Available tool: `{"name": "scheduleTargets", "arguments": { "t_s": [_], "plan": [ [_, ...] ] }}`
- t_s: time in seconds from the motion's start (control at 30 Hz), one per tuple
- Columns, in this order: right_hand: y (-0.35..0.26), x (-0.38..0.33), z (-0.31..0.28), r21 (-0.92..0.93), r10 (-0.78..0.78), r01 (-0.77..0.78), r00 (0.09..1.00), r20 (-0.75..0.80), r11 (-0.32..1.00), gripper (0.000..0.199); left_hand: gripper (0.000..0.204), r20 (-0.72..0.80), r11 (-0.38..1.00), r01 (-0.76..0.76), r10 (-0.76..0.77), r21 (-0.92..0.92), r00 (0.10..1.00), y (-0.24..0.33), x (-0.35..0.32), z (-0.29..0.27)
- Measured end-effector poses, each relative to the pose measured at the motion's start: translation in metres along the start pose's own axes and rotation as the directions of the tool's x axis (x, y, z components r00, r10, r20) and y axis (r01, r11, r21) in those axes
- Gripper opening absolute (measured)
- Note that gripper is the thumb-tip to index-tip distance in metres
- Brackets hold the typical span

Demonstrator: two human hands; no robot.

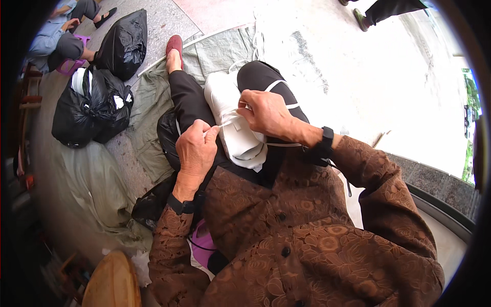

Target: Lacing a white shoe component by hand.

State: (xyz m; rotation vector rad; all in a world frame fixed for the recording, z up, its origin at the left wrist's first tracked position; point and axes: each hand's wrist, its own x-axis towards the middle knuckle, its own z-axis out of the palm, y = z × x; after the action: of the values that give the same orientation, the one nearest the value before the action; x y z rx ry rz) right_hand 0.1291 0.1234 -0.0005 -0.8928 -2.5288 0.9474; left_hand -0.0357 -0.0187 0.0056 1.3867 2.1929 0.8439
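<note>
A white bundle [239, 146] of soft, curved pieces lies lengthwise between my thighs; its exact kind I cannot make out. White string [228, 121] crosses over its middle. My left hand [197, 149] is at the bundle's left edge, thumb and forefinger pinched on the string. On the other side, my right hand [267, 113] is closed, fingers curled round the string above the bundle. The string runs between both hands. More white strings [276, 84] lie over my right thigh.
Black plastic bags [84, 110] stand on the floor at left, another black bag [124, 43] beyond them beside a seated person [51, 43]. A grey-green sheet [212, 53] lies under my feet. A round wooden stool top [113, 281] is at lower left. Someone's shoe [361, 19] shows at top right.
</note>
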Motion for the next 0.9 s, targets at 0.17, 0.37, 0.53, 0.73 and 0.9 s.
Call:
{"name": "scheduleTargets", "arguments": {
  "t_s": [0.17, 0.37, 0.53, 0.73, 0.9],
  "plan": [
    [0.006, 0.014, 0.013, -0.222, -0.113, 0.148, 0.98, 0.163, 0.964, 0.017, 0.021, -0.035, 0.998, -0.062, 0.062, -0.003, 0.997, 0.003, -0.015, 0.005],
    [0.009, 0.028, 0.016, 0.03, 0.33, -0.375, 0.848, 0.415, 0.927, 0.028, 0.024, -0.249, 0.979, -0.197, 0.202, 0.045, 0.947, 0.005, -0.012, 0.014],
    [0.009, 0.036, -0.013, -0.189, 0.198, -0.113, 0.825, 0.53, 0.975, 0.028, 0.027, -0.218, 0.833, -0.486, 0.543, 0.265, 0.811, -0.003, -0.009, -0.011],
    [0.004, -0.015, -0.036, -0.089, 0.055, -0.042, 0.988, 0.145, 0.995, 0.011, 0.021, 0.195, 0.874, 0.291, -0.231, -0.389, 0.953, -0.047, -0.029, -0.053],
    [0.017, -0.029, -0.017, -0.13, -0.214, 0.226, 0.972, 0.1, 0.965, 0.015, 0.017, 0.142, -0.228, 0.11, -0.131, -0.967, 0.981, -0.15, -0.087, -0.219]
  ]
}}
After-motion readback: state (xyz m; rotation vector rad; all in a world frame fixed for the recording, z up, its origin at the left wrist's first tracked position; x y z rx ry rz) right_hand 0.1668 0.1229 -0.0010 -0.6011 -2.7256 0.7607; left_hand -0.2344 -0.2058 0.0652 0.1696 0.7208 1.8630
